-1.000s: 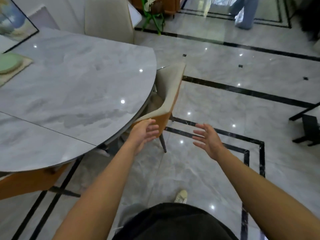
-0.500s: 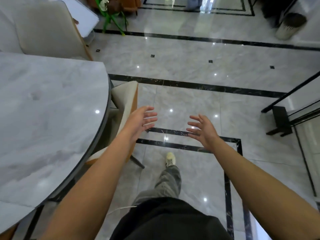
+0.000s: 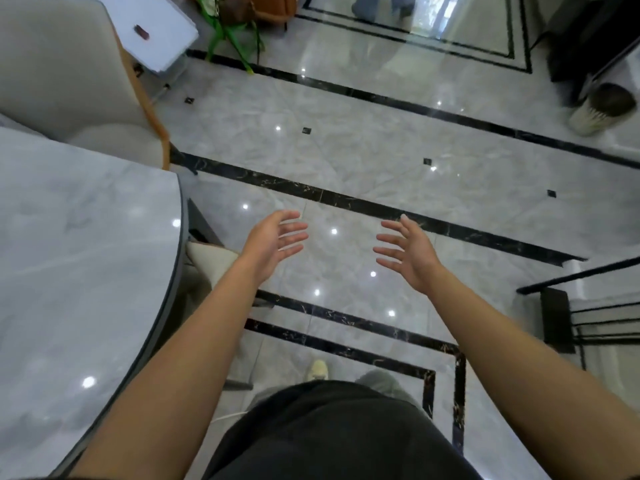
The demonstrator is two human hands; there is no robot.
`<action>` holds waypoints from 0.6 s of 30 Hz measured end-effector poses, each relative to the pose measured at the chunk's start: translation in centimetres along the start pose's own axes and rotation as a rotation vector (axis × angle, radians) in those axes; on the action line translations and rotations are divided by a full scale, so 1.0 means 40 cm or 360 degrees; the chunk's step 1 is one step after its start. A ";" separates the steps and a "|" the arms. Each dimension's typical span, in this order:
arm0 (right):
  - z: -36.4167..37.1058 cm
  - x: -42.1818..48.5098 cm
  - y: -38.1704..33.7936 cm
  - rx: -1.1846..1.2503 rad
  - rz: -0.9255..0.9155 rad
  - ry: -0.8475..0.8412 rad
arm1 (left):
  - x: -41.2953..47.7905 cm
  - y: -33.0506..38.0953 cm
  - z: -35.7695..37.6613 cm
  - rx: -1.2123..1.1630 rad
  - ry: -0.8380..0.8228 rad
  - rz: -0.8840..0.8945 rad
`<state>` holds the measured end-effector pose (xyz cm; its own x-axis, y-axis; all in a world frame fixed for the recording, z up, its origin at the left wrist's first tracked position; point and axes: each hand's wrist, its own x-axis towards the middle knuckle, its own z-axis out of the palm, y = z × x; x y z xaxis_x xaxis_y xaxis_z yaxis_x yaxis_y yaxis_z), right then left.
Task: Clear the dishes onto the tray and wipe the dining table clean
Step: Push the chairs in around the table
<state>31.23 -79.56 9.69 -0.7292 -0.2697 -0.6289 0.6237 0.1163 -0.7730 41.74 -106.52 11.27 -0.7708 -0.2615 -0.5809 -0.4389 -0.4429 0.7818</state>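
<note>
The dining table fills the left side of the view. It has a grey marble-patterned top with a rounded edge and a thin dark rim, and it is glossy, with spots of light reflected on it. The person stands just beside this rounded edge, to the right of it. A cream chair is pushed in under the edge, so only the top of its back shows, just left of the left forearm. A second chair, cream with an orange-brown side, stands at the far end of the table, in the top left corner.

Both hands are held out in front of the body, above the floor and apart from the table. The left hand is wide, with the fingers straight and spread and the palm turned to the right. The right hand is wide in the same way, with the palm turned to the left. The two palms face each other with a gap between them, and neither hand holds or touches a thing.

Below the arms are a black shirt, grey trousers and one light shoe. The floor is polished grey stone with black stripes. Farther away are a white board with a small dark red object on it and a brown bag. A pale round bin is at the top right, and a black metal rack is at the right edge.
</note>
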 end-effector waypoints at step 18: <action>0.368 0.829 -0.554 -0.0482 0.0164 -0.0673 | 0.558 0.356 -0.146 -0.0743 0.0765 0.0070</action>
<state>-2.62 -105.16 7.18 -0.4524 -0.5969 -0.6626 0.5309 0.4167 -0.7379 21.00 -123.69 8.13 -0.4446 -0.5927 -0.6716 -0.0827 -0.7195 0.6896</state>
